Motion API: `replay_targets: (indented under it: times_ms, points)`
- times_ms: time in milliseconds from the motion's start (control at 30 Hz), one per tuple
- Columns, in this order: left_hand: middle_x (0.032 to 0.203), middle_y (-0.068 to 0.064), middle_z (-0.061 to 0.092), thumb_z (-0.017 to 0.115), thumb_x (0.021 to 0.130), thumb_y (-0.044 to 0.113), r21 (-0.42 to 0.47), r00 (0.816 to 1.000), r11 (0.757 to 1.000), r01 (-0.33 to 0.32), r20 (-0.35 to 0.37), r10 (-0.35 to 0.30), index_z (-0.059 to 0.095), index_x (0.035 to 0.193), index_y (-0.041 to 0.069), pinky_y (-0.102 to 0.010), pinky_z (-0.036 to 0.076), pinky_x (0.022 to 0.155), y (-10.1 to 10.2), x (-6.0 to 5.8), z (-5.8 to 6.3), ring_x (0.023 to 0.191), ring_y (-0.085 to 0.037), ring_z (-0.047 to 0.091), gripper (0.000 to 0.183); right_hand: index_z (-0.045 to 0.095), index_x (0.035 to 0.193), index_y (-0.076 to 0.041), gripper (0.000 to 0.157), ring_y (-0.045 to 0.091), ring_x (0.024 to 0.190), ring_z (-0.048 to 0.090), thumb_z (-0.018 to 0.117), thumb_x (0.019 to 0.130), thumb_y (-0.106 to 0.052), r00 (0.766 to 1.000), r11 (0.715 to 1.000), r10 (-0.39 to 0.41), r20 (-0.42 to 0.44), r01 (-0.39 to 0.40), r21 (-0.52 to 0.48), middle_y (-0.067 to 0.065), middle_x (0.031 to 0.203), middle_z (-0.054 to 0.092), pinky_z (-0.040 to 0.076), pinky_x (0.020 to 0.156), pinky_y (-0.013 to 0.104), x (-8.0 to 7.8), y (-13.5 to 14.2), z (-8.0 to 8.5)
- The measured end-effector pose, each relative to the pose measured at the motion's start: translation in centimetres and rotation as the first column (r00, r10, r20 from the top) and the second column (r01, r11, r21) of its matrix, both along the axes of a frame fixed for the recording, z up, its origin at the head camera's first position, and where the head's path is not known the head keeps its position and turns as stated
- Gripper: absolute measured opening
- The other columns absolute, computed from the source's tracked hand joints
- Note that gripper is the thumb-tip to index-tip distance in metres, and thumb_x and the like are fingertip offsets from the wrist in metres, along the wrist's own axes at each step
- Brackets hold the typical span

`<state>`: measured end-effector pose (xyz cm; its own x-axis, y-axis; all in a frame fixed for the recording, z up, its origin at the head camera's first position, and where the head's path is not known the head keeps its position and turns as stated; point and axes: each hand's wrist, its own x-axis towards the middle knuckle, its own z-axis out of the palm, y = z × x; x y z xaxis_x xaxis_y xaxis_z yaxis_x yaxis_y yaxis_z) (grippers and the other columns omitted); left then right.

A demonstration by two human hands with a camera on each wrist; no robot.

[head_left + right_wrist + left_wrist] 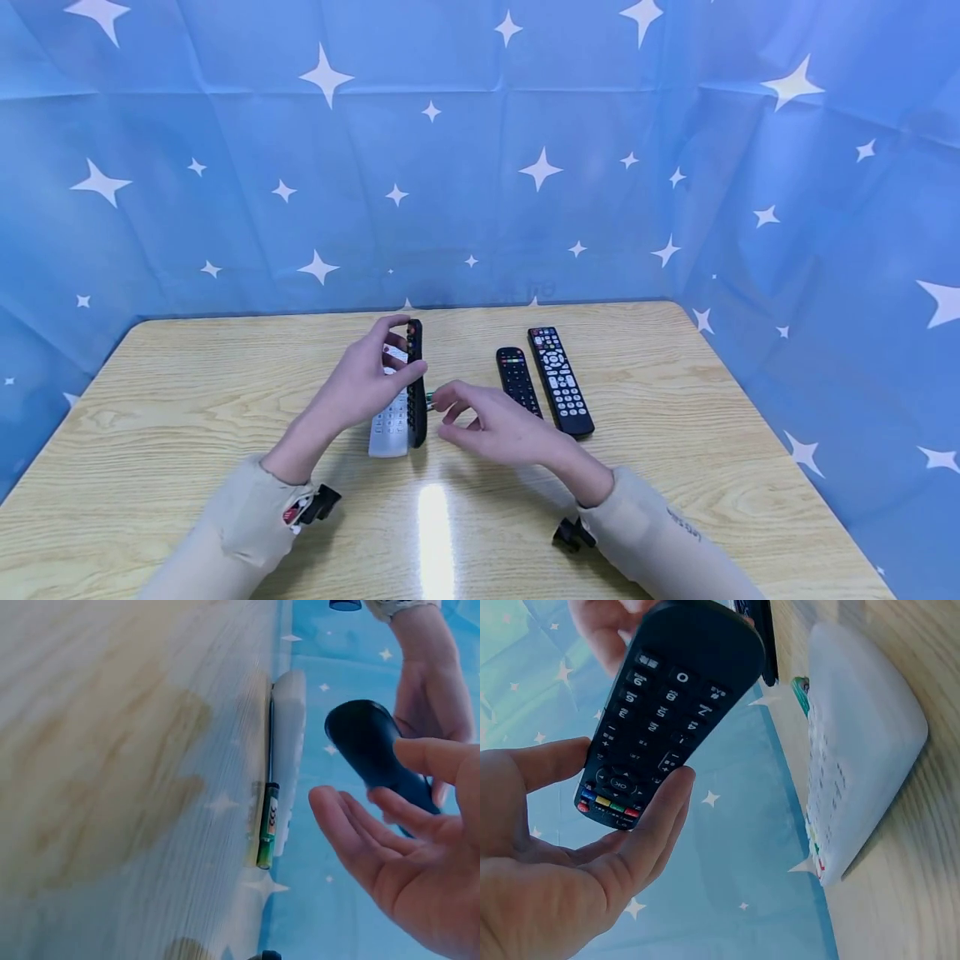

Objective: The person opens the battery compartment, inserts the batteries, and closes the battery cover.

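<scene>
My left hand [358, 385] grips a black remote control [417, 412], turned on its edge, with thumb and fingers on its opposite sides. Its buttons show in the left wrist view, its dark back in the right wrist view. Just right of it is my right hand [498, 427], fingers loosely bent, nothing in its grasp. On the table, beside the held remote, lies a white remote control [388, 432], partly covered by the left hand. Close along the white one lies a small green-and-black cylinder [268, 825] that looks like a battery.
Two more black remote controls lie to the right: a shorter one [517, 379], partly behind the right hand, and a longer one [561, 383]. The wooden table [225, 375] ends at a blue curtain [480, 208] with white stars.
</scene>
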<state>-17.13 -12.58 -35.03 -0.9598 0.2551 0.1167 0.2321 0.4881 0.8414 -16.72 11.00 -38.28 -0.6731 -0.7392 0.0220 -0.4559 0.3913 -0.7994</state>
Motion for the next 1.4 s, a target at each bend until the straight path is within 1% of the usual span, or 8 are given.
replay_targets:
  times_ms: [133, 267, 367, 567, 733, 867, 1067, 1400]
  points:
    - [0.123, -0.019, 0.061, 0.07, 0.099, 0.018, 0.036, 1.0, 0.999, -0.003, 0.015, 0.003, 0.037, 0.153, 0.007, -0.045, 0.057, 0.087, 0.2, 0.0, -0.2, 0.105, -0.032, 0.067, 0.064, 0.051, 0.141, -0.002, 0.043, 0.022, 0.115, 0.064, 0.064, 0.104, -0.019, 1.0, 0.999, -0.024, 0.014, 0.025, -0.021, 0.013, 0.131, 0.063, 0.057, 0.085, 0.027, 0.1, -0.2, 0.0]
    - [0.126, -0.02, 0.057, 0.069, 0.1, 0.015, 0.148, 0.997, 0.989, -0.009, 0.081, -0.004, 0.036, 0.153, 0.008, -0.047, 0.059, 0.087, 0.4, -0.1, -0.3, 0.106, -0.033, 0.066, 0.063, 0.048, 0.143, -0.006, 0.047, 0.023, 0.119, 0.063, 0.067, 0.102, -0.021, 0.998, 0.998, -0.052, 0.045, 0.054, -0.044, 0.009, 0.128, 0.065, 0.058, 0.085, 0.029, 0.1, -0.3, 0.0]
    - [0.128, -0.022, 0.052, 0.068, 0.1, 0.01, 0.247, 0.991, 0.969, -0.022, 0.136, -0.013, 0.033, 0.154, 0.009, -0.046, 0.06, 0.087, 0.6, -0.2, -0.3, 0.107, -0.034, 0.065, 0.064, 0.045, 0.145, -0.008, 0.052, 0.021, 0.12, 0.062, 0.069, 0.101, -0.023, 0.996, 0.996, -0.059, 0.074, 0.064, -0.067, 0.008, 0.127, 0.066, 0.058, 0.086, 0.031, 0.2, -0.4, -0.1]
    - [0.13, -0.026, 0.047, 0.064, 0.102, 0.006, 0.358, 0.983, 0.933, -0.044, 0.181, -0.022, 0.029, 0.155, 0.006, -0.042, 0.059, 0.089, 0.7, -0.4, -0.4, 0.11, -0.037, 0.062, 0.064, 0.034, 0.155, -0.012, 0.072, 0.025, 0.123, 0.061, 0.075, 0.097, -0.02, 0.99, 0.989, -0.053, 0.129, 0.069, -0.129, 0.013, 0.135, 0.063, 0.057, 0.091, 0.032, 0.3, -0.6, -0.1]
    - [0.132, -0.026, 0.046, 0.061, 0.103, 0.004, 0.434, 0.978, 0.899, -0.064, 0.207, -0.031, 0.028, 0.156, 0.004, -0.042, 0.058, 0.092, 0.8, -0.6, -0.5, 0.111, -0.036, 0.062, 0.062, 0.035, 0.154, -0.013, 0.073, 0.026, 0.119, 0.063, 0.077, 0.095, -0.016, 0.989, 0.981, -0.09, 0.12, 0.109, -0.163, 0.012, 0.131, 0.064, 0.057, 0.091, 0.031, 0.3, -0.7, 0.0]
    - [0.133, -0.027, 0.045, 0.06, 0.103, 0.004, 0.447, 0.974, 0.892, -0.073, 0.223, -0.032, 0.028, 0.156, 0.003, -0.041, 0.058, 0.092, 1.0, -0.7, -0.5, 0.112, -0.036, 0.06, 0.062, 0.037, 0.154, -0.013, 0.074, 0.025, 0.116, 0.065, 0.079, 0.093, -0.018, 0.988, 0.977, -0.122, 0.096, 0.137, -0.164, 0.01, 0.127, 0.067, 0.058, 0.088, 0.03, 0.3, -0.7, 0.0]
    - [0.134, -0.026, 0.044, 0.062, 0.104, 0.011, 0.415, 0.974, 0.906, -0.081, 0.225, -0.016, 0.026, 0.159, 0.003, -0.04, 0.059, 0.089, 0.9, -0.7, -0.8, 0.112, -0.037, 0.061, 0.066, 0.045, 0.15, -0.018, 0.071, 0.022, 0.109, 0.067, 0.083, 0.09, -0.023, 0.986, 0.97, -0.159, 0.058, 0.167, -0.176, 0.007, 0.121, 0.069, 0.059, 0.085, 0.03, 0.4, -0.6, -0.1]
    - [0.125, -0.026, 0.051, 0.063, 0.103, 0.005, 0.426, 0.98, 0.898, -0.106, 0.196, 0.023, 0.036, 0.153, -0.003, -0.037, 0.06, 0.085, 0.8, -1.0, -1.1, 0.101, -0.031, 0.068, 0.058, 0.054, 0.147, -0.017, 0.069, 0.017, 0.095, 0.069, 0.086, 0.087, -0.019, 0.974, 0.967, -0.208, -0.09, 0.191, -0.166, 0.009, 0.122, 0.068, 0.062, 0.079, 0.037, 0.3, -0.7, -0.2]
